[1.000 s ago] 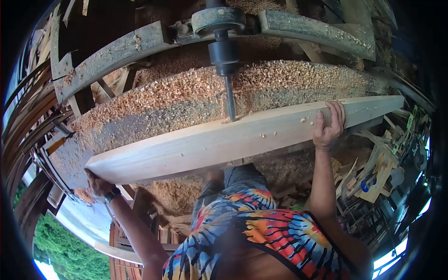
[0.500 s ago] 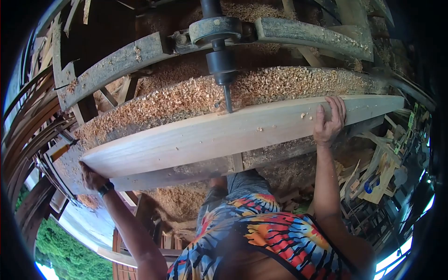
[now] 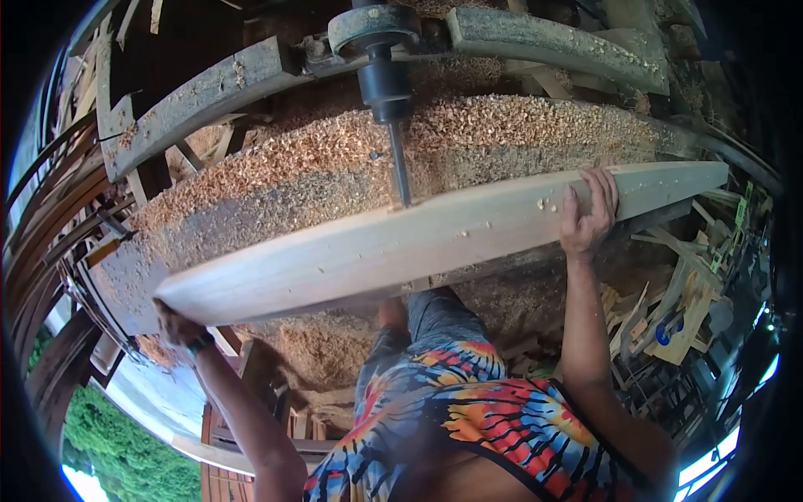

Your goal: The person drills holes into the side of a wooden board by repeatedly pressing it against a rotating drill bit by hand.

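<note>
A long pale wooden plank [image 3: 376, 245] lies slanting across the bench, lower at its left end. My left hand [image 3: 177, 325] grips that left end, with a dark band on the wrist. Near the right end, my right hand [image 3: 590, 212] holds the plank from its near edge, fingers over the top and thumb raised on the face. A vertical spindle with a dark chuck and thin bit [image 3: 399, 167] meets the plank's far edge near the middle. Small wood chips sit on the plank's face.
Shavings cover the bench [image 3: 192, 230] behind the plank. A curved wooden rail [image 3: 552, 54] runs across the back. Scrap wood [image 3: 682, 314] lies at the right, beside a blue object [image 3: 662, 334]. More shavings [image 3: 322, 356] lie on the floor near my legs.
The plank's left end and my left hand have shifted slightly right and nearer. More bench shows behind the plank. The spindle appears higher and slightly left in view; my right hand keeps its hold.
</note>
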Motion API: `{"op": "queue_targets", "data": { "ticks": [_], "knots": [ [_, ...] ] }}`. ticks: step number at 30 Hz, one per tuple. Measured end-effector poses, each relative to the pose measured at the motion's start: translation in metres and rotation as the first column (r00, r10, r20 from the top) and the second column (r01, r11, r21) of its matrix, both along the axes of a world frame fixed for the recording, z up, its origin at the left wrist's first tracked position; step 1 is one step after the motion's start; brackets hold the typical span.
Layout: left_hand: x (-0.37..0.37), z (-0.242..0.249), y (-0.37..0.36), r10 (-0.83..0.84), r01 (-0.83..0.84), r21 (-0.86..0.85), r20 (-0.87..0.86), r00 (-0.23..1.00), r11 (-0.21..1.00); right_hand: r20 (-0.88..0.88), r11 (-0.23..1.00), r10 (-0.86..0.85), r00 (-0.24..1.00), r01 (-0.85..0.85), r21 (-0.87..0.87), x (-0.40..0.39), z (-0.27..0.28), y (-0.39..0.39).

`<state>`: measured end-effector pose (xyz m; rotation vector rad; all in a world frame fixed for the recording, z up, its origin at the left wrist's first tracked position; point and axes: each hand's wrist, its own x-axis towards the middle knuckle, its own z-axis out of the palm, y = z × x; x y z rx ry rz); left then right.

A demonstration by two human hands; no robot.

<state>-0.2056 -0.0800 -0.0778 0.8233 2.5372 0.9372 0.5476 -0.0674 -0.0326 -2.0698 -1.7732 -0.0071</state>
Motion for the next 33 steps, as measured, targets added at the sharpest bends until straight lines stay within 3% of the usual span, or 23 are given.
{"op": "queue_targets", "data": {
  "ticks": [2,4,5,7,9,11,13,15,16,18,22,23,25,26,28,29,31,32,33],
  "knots": [
    [0.010,0.009,-0.015,0.141,-0.155,0.064,0.186,0.972,0.986,-0.013,1.000,0.022,1.000,-0.022,-0.014,0.002,0.002,-0.005],
    [-0.007,-0.004,-0.035,0.073,-0.080,0.084,0.083,0.994,0.993,-0.020,0.999,0.035,0.999,-0.035,-0.035,0.004,0.002,-0.008],
    [-0.010,-0.005,-0.036,-0.064,0.058,-0.042,-0.165,0.984,0.997,-0.018,0.999,0.030,0.999,-0.031,-0.036,0.004,0.002,-0.007],
    [-0.028,-0.012,-0.034,-0.336,0.243,-0.241,-0.516,0.788,0.940,-0.015,0.999,0.028,1.000,-0.028,-0.032,0.004,0.001,-0.001],
    [-0.039,-0.013,-0.033,-0.354,0.269,-0.233,-0.539,0.764,0.935,-0.010,0.999,0.029,1.000,-0.029,-0.025,0.005,0.000,0.004],
    [-0.043,-0.019,-0.016,-0.167,0.170,-0.013,-0.266,0.949,0.985,-0.011,0.999,0.023,1.000,-0.024,-0.022,0.004,-0.002,0.009],
    [-0.053,-0.027,0.002,-0.038,0.037,0.121,0.005,0.999,0.992,-0.007,1.000,0.009,1.000,-0.009,-0.017,0.005,-0.002,0.016],
    [-0.074,-0.040,0.025,-0.165,0.180,0.069,-0.179,0.970,0.981,-0.007,1.000,-0.007,1.000,0.007,-0.007,0.006,-0.004,0.026],
    [-0.100,-0.056,0.033,-0.337,0.339,-0.081,-0.458,0.822,0.937,-0.010,1.000,-0.015,1.000,0.015,-0.004,0.006,-0.006,0.031],
    [-0.111,-0.061,0.047,-0.498,0.371,-0.335,-0.644,0.581,0.866,-0.006,0.999,-0.041,0.999,0.041,-0.007,0.003,-0.004,0.043],
    [-0.067,-0.026,0.072,-0.495,0.191,-0.513,-0.558,0.666,0.837,-0.019,1.000,-0.021,1.000,0.022,0.018,0.006,-0.007,0.044],
    [-0.060,-0.015,0.070,-0.550,0.193,-0.587,-0.525,0.649,0.787,-0.011,1.000,-0.020,1.000,0.020,0.006,0.004,-0.005,0.036],
    [-0.063,-0.015,0.053,-0.591,0.246,-0.575,-0.551,0.590,0.781,0.006,1.000,-0.011,1.000,0.011,0.019,0.003,-0.004,0.034],
    [-0.072,-0.029,0.019,-0.587,0.303,-0.511,-0.602,0.542,0.804,0.000,1.000,-0.004,1.000,0.004,0.013,0.003,-0.003,0.031],
    [-0.064,-0.024,0.003,-0.353,0.292,-0.200,-0.462,0.814,0.935,-0.010,1.000,0.003,1.000,-0.003,-0.023,0.001,0.002,0.016],
    [-0.035,-0.011,0.003,-0.095,0.099,0.019,-0.146,0.985,0.995,-0.013,1.000,0.008,1.000,-0.009,-0.028,0.002,0.003,0.015],
    [-0.025,-0.008,0.010,0.009,-0.008,0.034,-0.038,0.999,0.999,-0.012,0.999,0.020,1.000,-0.020,-0.029,0.004,0.003,0.016],
    [-0.036,-0.013,0.022,-0.146,0.116,-0.116,-0.290,0.946,0.986,-0.007,1.000,0.013,1.000,-0.013,-0.021,0.005,0.002,0.022],
    [-0.052,-0.019,0.033,-0.316,0.190,-0.288,-0.496,0.809,0.938,-0.003,1.000,0.008,1.000,-0.008,-0.013,0.005,0.001,0.030]
  ]
}}
